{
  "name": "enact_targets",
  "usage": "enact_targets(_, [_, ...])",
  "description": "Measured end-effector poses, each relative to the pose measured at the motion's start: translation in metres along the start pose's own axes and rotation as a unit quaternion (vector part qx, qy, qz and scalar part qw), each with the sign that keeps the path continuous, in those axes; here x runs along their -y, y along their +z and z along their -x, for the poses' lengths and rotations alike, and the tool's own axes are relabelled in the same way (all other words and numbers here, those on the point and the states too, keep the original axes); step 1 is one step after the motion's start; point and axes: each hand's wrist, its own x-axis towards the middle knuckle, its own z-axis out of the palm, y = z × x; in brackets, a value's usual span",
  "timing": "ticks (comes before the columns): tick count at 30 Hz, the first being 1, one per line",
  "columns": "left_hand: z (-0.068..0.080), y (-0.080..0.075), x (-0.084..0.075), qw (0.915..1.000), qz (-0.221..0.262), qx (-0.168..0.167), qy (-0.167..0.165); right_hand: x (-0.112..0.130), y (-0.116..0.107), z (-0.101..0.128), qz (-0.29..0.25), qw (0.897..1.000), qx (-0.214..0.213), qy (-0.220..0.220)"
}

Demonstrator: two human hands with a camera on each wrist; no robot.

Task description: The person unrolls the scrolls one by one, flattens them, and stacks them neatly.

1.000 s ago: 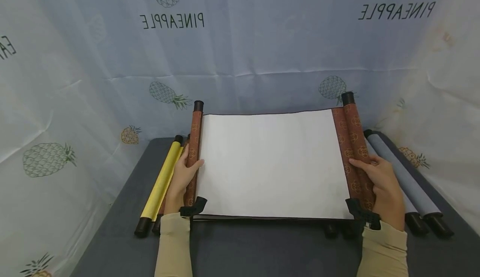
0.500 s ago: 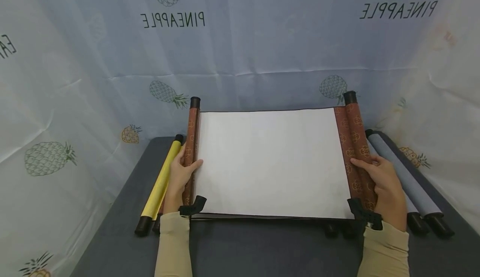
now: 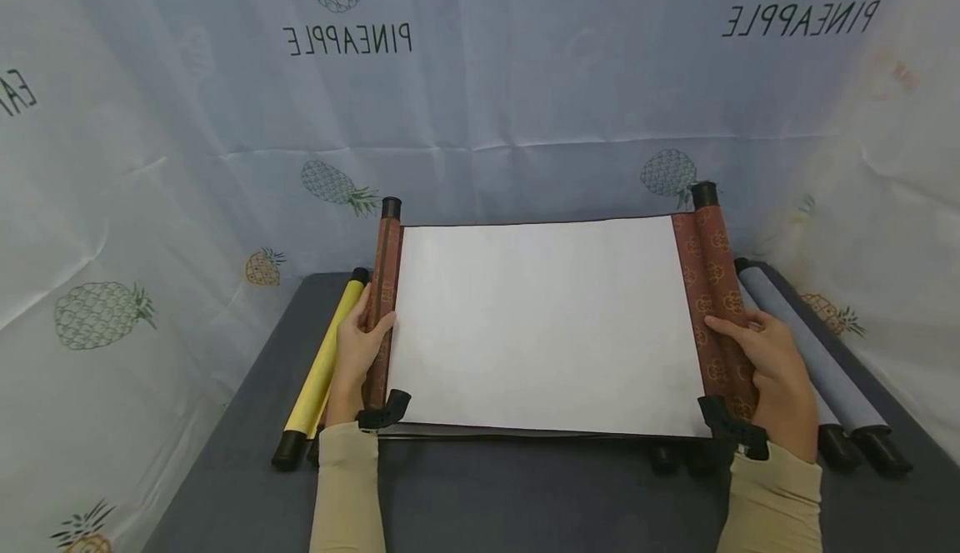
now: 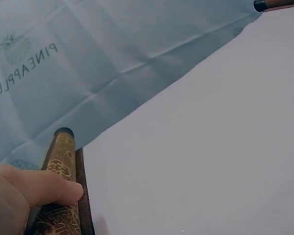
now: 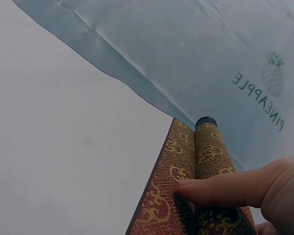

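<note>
1. Both of your hands held one brown patterned scroll (image 3: pixel 543 324), which lay opened out across the dark grey table (image 3: pixel 525 495) with its blank white sheet facing up.
2. Your left hand (image 3: pixel 358 351) gripped the scroll's left roller (image 3: pixel 384 286): the thumb lay over the top of the roll, as the left wrist view confirmed (image 4: pixel 49 188), and the fingers curled round its outer side.
3. Your right hand (image 3: pixel 772 370) gripped the right roller (image 3: pixel 716 286) in the same manner, with the thumb (image 5: pixel 225 188) pressed across the patterned fabric beside the sheet's edge.
4. You held the sheet flat and taut between the two rollers; its far edge reached the foot of the pineapple-print backdrop (image 3: pixel 480 87).
5. One yellow rolled scroll (image 3: pixel 322 366) lay on the table just beside your left hand, on its outer side.
6. Two grey rolled scrolls (image 3: pixel 813 353) lay side by side just beyond your right hand, their black end caps pointing toward you.
</note>
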Motion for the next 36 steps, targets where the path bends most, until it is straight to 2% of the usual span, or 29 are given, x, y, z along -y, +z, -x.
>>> enact_targets(6, [-0.0013,-0.0022,0.0013,0.9993,-0.022,0.024,-0.017,-0.0005,0.0002,-0.0006,0.008,1.0,-0.006,0.0])
enact_targets(11, [-0.0016,0.0002,-0.0004,0.9995,-0.006,0.009,-0.03,-0.0006,-0.0009,-0.0005,0.006,1.0,-0.007,-0.001])
enact_targets(18, [-0.0009,0.0035,-0.0065,0.9983,-0.025,-0.008,-0.051,-0.0004,-0.0031,0.0007,0.011,1.0,-0.001,-0.007])
enact_targets(29, [0.0007,0.0005,-0.0011,0.9992,-0.035,-0.008,-0.02,-0.0015,-0.0024,0.0004,0.017,1.0,-0.009,-0.005])
enact_targets(36, [0.0002,-0.0059,0.0018,0.9986,-0.044,-0.006,-0.027,-0.0017,-0.0022,0.0008,0.02,1.0,-0.004,-0.018])
